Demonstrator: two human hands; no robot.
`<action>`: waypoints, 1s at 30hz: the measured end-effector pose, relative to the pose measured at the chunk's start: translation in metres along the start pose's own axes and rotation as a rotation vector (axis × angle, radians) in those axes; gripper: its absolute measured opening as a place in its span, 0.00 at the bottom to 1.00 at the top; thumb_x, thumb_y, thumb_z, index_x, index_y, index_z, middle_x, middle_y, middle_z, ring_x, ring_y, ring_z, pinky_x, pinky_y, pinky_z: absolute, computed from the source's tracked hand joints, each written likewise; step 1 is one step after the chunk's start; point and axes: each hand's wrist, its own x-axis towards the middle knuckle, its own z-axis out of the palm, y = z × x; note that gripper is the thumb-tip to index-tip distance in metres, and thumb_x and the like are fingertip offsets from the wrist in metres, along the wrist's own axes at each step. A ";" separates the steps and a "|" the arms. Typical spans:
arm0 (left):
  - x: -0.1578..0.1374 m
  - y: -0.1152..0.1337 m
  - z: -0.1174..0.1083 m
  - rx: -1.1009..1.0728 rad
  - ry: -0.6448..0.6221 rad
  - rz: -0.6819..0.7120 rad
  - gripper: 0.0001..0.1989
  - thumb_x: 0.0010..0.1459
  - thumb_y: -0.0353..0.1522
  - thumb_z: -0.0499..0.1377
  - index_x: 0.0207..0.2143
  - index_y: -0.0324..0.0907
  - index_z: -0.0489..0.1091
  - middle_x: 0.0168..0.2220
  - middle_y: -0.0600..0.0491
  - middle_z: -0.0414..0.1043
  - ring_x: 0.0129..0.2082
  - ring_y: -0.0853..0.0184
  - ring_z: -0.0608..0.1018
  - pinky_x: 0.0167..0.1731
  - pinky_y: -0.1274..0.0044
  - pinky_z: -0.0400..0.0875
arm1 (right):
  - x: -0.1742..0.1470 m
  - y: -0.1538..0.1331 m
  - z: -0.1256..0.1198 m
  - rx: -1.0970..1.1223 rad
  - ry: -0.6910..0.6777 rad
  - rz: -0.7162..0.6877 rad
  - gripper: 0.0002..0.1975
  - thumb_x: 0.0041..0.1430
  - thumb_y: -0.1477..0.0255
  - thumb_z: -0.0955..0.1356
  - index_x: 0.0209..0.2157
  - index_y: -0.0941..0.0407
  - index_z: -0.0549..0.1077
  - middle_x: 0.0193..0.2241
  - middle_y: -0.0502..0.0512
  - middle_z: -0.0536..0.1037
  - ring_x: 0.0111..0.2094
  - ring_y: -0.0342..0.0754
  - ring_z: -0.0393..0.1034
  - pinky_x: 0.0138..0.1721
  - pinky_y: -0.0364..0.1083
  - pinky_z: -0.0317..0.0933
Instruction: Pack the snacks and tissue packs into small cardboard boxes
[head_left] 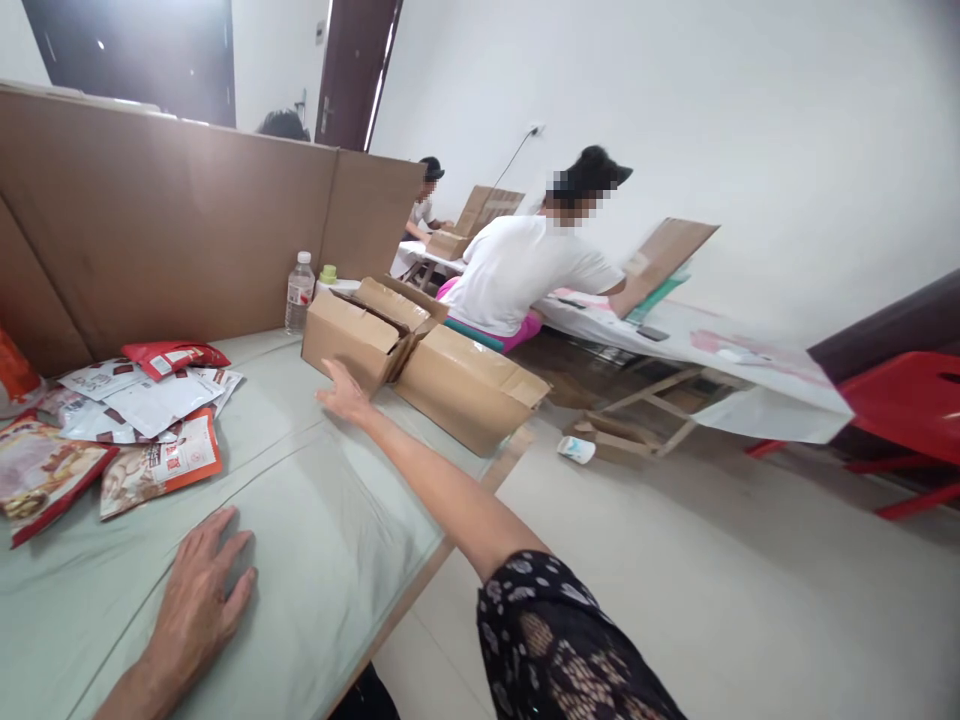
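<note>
My left hand (201, 590) lies on the table cover, fingers apart and holding nothing. Reaching forward, my right hand (345, 393) has its fingers stretched out against or just in front of a small brown cardboard box (351, 335); whether it touches the box is unclear. A second, longer cardboard box (469, 385) sits to the right, near the table edge, with another open box (397, 303) behind. Left of my hands is a pile of white packets (161, 400), with a red packet (176, 357) on top. An orange-edged food bag (165, 462) and a red-edged food bag (49, 475) lie in front.
A tall cardboard panel (210, 220) stands along the table's far side. Before it are a clear plastic bottle (300, 295) and a green-capped container (328, 274). People in white shirts (517, 265) sit at other tables beyond. A paper cup (576, 450) lies on the floor near a red chair (907, 410).
</note>
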 end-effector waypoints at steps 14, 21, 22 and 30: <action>-0.006 0.017 -0.004 -0.140 -0.230 -0.160 0.15 0.63 0.31 0.57 0.51 0.42 0.75 0.61 0.37 0.72 0.61 0.46 0.74 0.56 0.52 0.75 | -0.079 -0.007 0.058 -0.125 -0.092 -0.093 0.22 0.65 0.70 0.64 0.58 0.56 0.74 0.66 0.64 0.71 0.69 0.57 0.60 0.69 0.60 0.54; -0.006 0.032 -0.009 -0.120 -0.380 -0.259 0.16 0.59 0.35 0.64 0.49 0.42 0.76 0.61 0.40 0.72 0.63 0.50 0.72 0.62 0.58 0.69 | -0.134 0.005 0.070 -0.266 -0.082 -0.252 0.24 0.70 0.66 0.57 0.59 0.59 0.73 0.63 0.71 0.72 0.66 0.65 0.64 0.63 0.66 0.61; -0.005 0.034 -0.009 -0.118 -0.394 -0.262 0.15 0.59 0.35 0.64 0.49 0.42 0.76 0.61 0.40 0.72 0.63 0.50 0.72 0.62 0.57 0.68 | -0.140 0.007 0.075 -0.313 -0.065 -0.275 0.25 0.71 0.64 0.56 0.59 0.58 0.73 0.63 0.70 0.72 0.65 0.65 0.65 0.62 0.65 0.62; -0.016 0.061 -0.037 -0.143 -0.485 -0.140 0.13 0.56 0.38 0.69 0.43 0.44 0.78 0.50 0.46 0.79 0.50 0.58 0.80 0.55 0.68 0.74 | -0.210 -0.018 0.116 -0.293 0.000 -0.611 0.24 0.71 0.63 0.57 0.59 0.52 0.75 0.62 0.65 0.75 0.63 0.65 0.69 0.59 0.67 0.66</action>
